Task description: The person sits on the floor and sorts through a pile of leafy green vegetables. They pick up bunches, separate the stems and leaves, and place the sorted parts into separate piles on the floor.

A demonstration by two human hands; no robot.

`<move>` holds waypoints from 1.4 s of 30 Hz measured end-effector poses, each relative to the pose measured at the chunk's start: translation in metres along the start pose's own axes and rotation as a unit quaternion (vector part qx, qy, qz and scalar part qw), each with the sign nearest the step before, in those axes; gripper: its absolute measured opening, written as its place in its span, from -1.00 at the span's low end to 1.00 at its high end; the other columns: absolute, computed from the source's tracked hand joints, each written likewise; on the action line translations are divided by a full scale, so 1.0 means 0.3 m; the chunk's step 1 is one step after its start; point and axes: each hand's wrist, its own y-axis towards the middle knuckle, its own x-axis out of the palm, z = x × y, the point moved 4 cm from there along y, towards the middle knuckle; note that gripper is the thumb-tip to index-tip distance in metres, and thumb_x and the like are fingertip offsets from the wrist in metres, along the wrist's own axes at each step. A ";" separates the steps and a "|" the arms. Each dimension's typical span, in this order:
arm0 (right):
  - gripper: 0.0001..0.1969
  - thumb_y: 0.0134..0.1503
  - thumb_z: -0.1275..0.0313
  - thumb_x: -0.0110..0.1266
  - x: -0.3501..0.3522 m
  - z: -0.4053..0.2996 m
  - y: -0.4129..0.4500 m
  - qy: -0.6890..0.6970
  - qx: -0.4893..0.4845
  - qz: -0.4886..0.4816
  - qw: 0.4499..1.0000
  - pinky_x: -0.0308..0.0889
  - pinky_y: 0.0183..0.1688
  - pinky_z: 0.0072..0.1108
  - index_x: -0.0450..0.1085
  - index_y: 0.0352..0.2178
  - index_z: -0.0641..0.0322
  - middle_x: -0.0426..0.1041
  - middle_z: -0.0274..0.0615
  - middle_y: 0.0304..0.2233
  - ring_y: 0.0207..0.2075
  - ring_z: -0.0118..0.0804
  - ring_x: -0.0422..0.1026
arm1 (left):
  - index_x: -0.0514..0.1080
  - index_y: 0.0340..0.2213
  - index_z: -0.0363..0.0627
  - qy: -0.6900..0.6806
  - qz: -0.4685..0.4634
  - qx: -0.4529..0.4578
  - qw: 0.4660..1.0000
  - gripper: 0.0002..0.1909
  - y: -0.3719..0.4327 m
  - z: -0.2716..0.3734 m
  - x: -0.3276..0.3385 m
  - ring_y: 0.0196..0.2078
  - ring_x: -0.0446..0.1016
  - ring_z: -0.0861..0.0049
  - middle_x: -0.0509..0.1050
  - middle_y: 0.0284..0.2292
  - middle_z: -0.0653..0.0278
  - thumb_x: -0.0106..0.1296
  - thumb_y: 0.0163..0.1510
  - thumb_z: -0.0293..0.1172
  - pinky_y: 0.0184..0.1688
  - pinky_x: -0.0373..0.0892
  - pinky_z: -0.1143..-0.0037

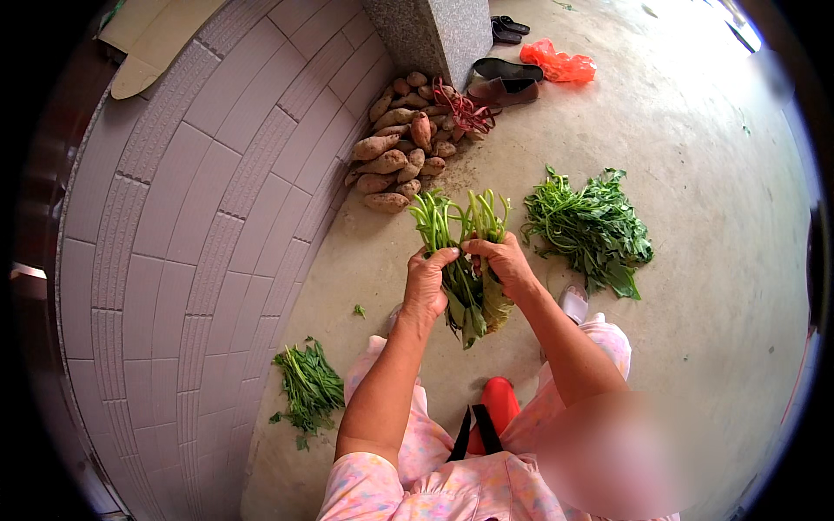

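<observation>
My left hand (429, 280) grips a bunch of leafy green vegetables (435, 218), its pale stems pointing away from me and its leaves hanging down. Right beside it, my right hand (503, 264) is closed around more of the greens (487, 215), with a yellowed leaf (496, 309) hanging below. The two thumbs nearly meet at the stems. On the concrete floor to the right lies a large pile of leafy greens (589, 228). A smaller pile of greens (309, 387) lies on the floor at the lower left, by the tiled wall.
Sweet potatoes (391, 159) are heaped against the tiled wall (215, 195) and a stone pillar (443, 39), with red strapping (464, 111) on top. Shoes (505, 91), black sandals (508, 29) and a red plastic bag (559, 63) lie beyond. A red object (500, 397) is between my legs.
</observation>
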 end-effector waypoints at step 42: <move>-0.86 0.04 0.45 -0.18 -0.301 -0.126 0.035 0.350 -0.088 -0.043 0.932 0.30 -0.44 -0.54 0.22 -0.49 0.35 0.28 -0.17 -0.55 -0.51 -0.27 0.29 | 0.26 -0.57 -0.20 -0.009 0.106 0.086 0.991 -0.83 0.008 0.095 -0.167 -0.68 0.29 0.56 0.31 -0.65 0.30 0.01 -0.33 -0.58 -0.65 0.28 0.53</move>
